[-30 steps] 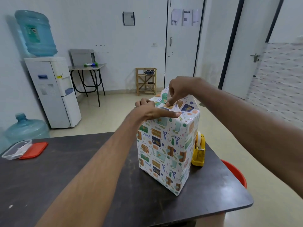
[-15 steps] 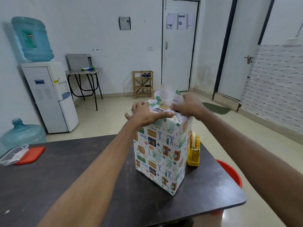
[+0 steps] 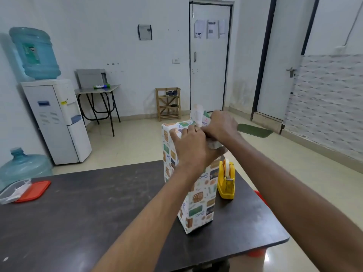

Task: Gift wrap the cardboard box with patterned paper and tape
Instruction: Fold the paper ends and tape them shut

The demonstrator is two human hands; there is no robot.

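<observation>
A tall box wrapped in white patterned paper [image 3: 198, 203] stands upright on the dark table [image 3: 98, 213]. My left hand [image 3: 191, 147] lies across the box's top, fingers spread and pressing the paper down. My right hand [image 3: 220, 126] is at the top's far right side and grips the loose paper flap [image 3: 197, 113], which sticks up past the box. A yellow tape dispenser [image 3: 226, 180] with a white roll stands on the table just right of the box. The top face of the box is mostly hidden by both hands.
At the table's left edge lie a clear plastic container [image 3: 13, 190] and its red lid [image 3: 34, 191]. A red object [image 3: 261, 197] shows beyond the table's right edge. A water dispenser [image 3: 57, 118], a spare bottle [image 3: 23, 167] and a small side table [image 3: 98, 101] stand farther back.
My left hand has slid further over the box's top. My right hand has come down from above the flap to the top's right side, folding paper there. The view has shifted.
</observation>
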